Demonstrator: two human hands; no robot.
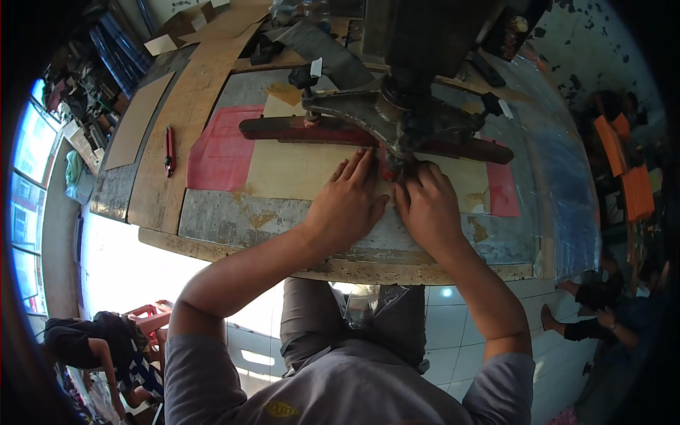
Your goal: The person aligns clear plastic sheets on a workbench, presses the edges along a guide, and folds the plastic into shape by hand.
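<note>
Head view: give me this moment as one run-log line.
left hand: on cream sheet | right hand: beside lower end of metal bracket, contact unclear | red utility knife: lying on brown board

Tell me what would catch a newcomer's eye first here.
First, the dark, worn metal press frame at upper centre, its long bar above a pale yellow flat sheet with bright pink-red material showing at either end. Next, the bare left hand and bare right hand, close together below the bar. Then the slim red cutter on the brown board at picture left.
</note>
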